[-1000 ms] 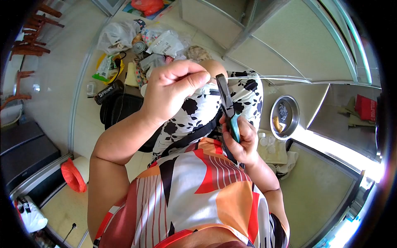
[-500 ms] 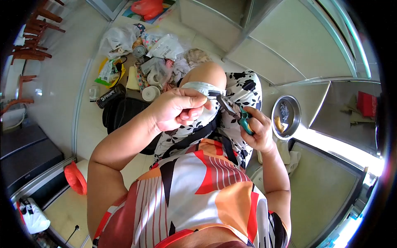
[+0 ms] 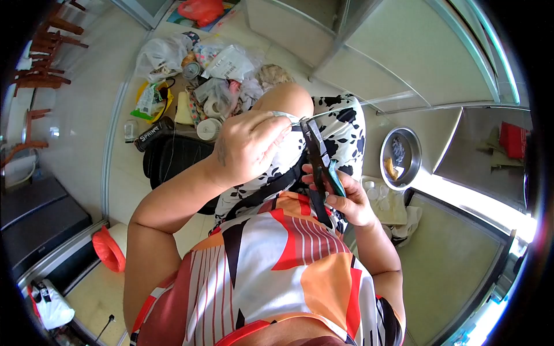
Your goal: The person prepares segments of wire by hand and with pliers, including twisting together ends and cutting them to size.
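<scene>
My left hand (image 3: 251, 144) is closed in a pinch above my bent knee, on a thin pale wire-like strand (image 3: 332, 111) that runs out to the right. The fingertips partly hide where the strand is held. My right hand (image 3: 349, 202) is wrapped round teal-handled pliers (image 3: 323, 161), whose dark jaws point up and away from me. The jaw tips are at the strand, close beside my left fingers; I cannot tell whether they grip it. Both hands are over my black-and-white patterned trousers (image 3: 346, 124).
A metal bowl (image 3: 419, 158) on the right holds a shiny clump and a yellow-brown piece. Bags, cloths and a white roll (image 3: 209, 129) lie on the floor ahead left, beside a black bottle (image 3: 154, 134). Cabinets (image 3: 398, 52) stand on the right.
The pliers have turned more upright, their jaws moving up and left to the strand. My left hand has rotated to show its back, and the strand now stretches out to the right.
</scene>
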Demonstrator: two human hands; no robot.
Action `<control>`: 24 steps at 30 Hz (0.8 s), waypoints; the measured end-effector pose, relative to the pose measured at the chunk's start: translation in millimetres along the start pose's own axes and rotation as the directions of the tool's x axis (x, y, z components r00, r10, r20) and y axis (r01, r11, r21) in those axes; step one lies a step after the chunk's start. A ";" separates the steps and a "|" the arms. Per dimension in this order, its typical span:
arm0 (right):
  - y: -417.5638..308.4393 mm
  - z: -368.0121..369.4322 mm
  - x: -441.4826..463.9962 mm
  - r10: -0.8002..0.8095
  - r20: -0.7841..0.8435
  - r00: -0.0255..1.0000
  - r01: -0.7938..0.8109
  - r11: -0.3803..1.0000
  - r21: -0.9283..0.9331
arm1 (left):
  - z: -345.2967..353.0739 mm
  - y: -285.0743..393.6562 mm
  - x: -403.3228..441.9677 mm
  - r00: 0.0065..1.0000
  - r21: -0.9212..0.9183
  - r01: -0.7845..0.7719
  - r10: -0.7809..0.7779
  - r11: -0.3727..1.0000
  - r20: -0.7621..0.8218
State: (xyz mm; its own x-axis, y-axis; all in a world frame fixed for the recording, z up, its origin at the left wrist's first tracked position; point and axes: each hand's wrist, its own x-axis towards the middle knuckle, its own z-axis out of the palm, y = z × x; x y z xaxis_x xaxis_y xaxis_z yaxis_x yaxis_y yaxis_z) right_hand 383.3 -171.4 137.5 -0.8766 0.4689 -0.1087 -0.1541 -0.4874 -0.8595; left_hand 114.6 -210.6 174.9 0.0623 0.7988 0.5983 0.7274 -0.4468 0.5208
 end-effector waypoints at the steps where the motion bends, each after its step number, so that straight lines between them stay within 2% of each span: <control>1: -0.6 4.2 0.4 0.009 -0.003 1.000 -0.009 1.000 0.016 | -0.3 -0.5 -1.4 0.999 0.045 -0.035 0.034 0.998 0.012; 2: -2.5 10.5 1.1 0.017 -0.054 0.998 -0.015 0.999 0.041 | -0.4 -1.4 -3.1 0.997 0.091 -0.070 0.069 0.993 0.024; 5: -1.6 7.3 -1.9 0.067 -0.088 0.994 -0.073 0.995 -0.071 | 6.1 -4.1 -8.5 0.991 0.134 -0.137 0.135 0.981 0.022; 8: -3.9 5.7 -0.2 0.043 -0.073 0.996 -0.056 0.981 -0.185 | 6.5 -4.2 -9.8 0.985 0.182 -0.174 0.171 0.968 0.028; 12: -7.6 10.9 0.7 0.068 -0.083 0.994 -0.081 0.982 -0.169 | 4.8 -6.8 -13.0 0.972 0.296 -0.237 0.229 0.925 0.059; 15: -9.2 15.4 1.5 0.088 -0.097 0.991 -0.100 0.987 -0.125 | 0.4 -6.5 -11.9 0.973 0.289 -0.230 0.218 0.929 0.074; 17: -12.8 20.5 2.7 0.111 -0.105 0.988 -0.120 0.989 -0.083 | 0.6 -8.1 -12.4 0.978 0.228 -0.207 0.207 0.951 0.026; 24: -0.7 16.8 0.7 0.004 -0.076 0.997 -0.019 0.982 -0.188 | -2.6 -7.6 -11.2 0.992 0.127 -0.126 0.127 0.984 0.001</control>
State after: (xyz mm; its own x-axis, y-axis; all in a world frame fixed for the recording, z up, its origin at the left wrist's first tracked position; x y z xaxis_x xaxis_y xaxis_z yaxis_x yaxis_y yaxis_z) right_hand 375.1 -183.1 146.4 -0.8400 0.5214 -0.1502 -0.0493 -0.3492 -0.9358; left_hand 106.6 -217.3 165.9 0.1548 0.7360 0.6590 0.7944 -0.4893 0.3598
